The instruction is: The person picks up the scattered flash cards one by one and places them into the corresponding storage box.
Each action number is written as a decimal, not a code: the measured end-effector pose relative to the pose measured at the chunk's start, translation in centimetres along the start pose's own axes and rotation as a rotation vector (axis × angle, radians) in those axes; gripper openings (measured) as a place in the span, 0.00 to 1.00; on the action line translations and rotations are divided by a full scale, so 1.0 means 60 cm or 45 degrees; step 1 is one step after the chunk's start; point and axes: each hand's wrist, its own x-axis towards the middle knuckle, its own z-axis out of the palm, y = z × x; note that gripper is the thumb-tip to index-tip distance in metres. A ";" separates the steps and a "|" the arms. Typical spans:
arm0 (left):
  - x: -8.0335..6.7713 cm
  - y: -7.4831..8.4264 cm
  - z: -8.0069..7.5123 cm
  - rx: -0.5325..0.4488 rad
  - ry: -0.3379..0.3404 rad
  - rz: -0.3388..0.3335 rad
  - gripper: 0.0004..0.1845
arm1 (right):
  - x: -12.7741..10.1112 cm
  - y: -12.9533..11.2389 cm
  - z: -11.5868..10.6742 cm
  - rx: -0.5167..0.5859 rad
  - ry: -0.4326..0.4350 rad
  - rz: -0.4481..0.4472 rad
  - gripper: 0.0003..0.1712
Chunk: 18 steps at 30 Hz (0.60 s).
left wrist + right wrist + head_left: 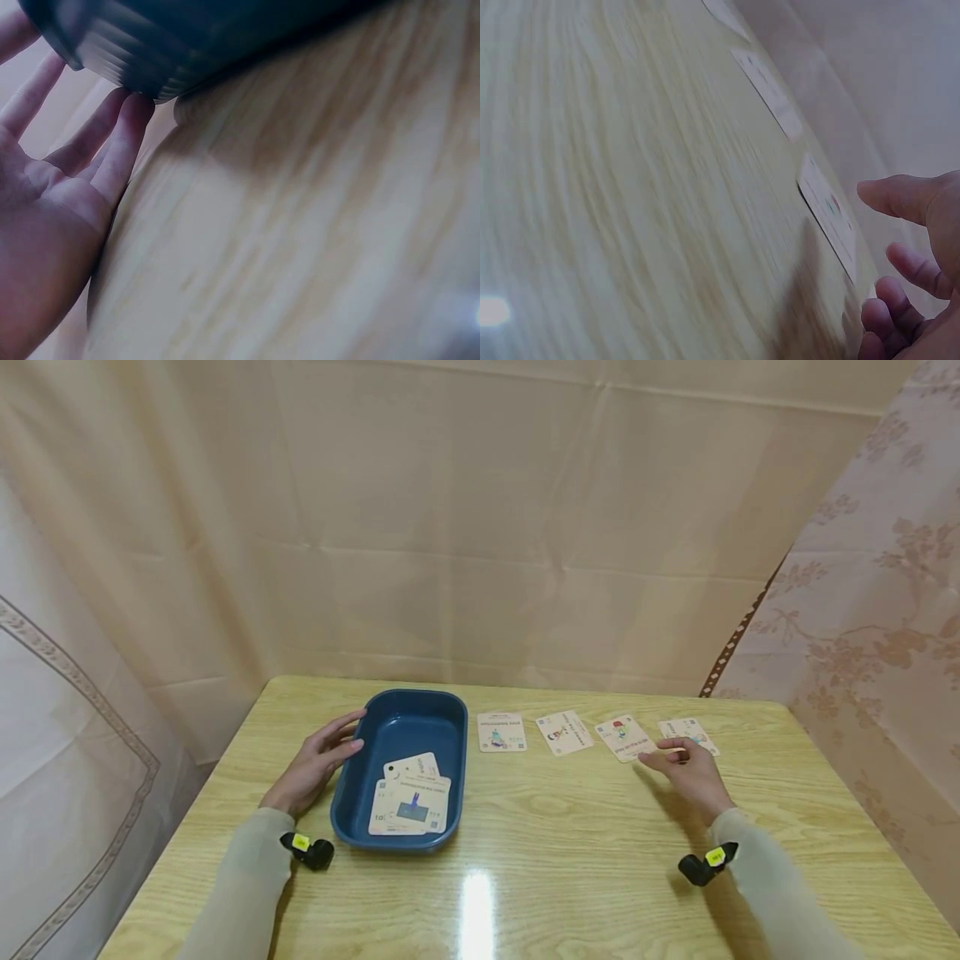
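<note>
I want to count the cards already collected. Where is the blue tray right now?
In the head view the blue tray sits left of centre on the table, cards inside, the left hand against its left rim.

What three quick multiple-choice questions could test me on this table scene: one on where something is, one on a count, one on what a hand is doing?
1. Where does the blue tray stand?
A. left part of the table, by the left hand
B. at the right edge
C. on the floor

2. How many cards lie in a row on the bare table?
A. one
B. four
C. seven

3. What is the left hand doing?
A. gripping a card
B. clenched in a fist
C. resting open against the tray's side

Answers:
1 A, the tray sits left of the row of cards.
2 B, four lie side by side, the last beside the right hand.
3 C, straight fingers touch the tray's outer wall.
</note>
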 end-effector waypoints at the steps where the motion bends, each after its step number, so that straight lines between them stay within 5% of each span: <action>1: 0.000 0.000 0.000 0.002 -0.001 0.001 0.33 | 0.003 0.004 -0.007 -0.006 0.007 0.014 0.37; 18: 0.001 0.000 0.001 0.005 0.006 -0.012 0.33 | 0.031 0.056 -0.073 -0.107 0.148 0.189 0.50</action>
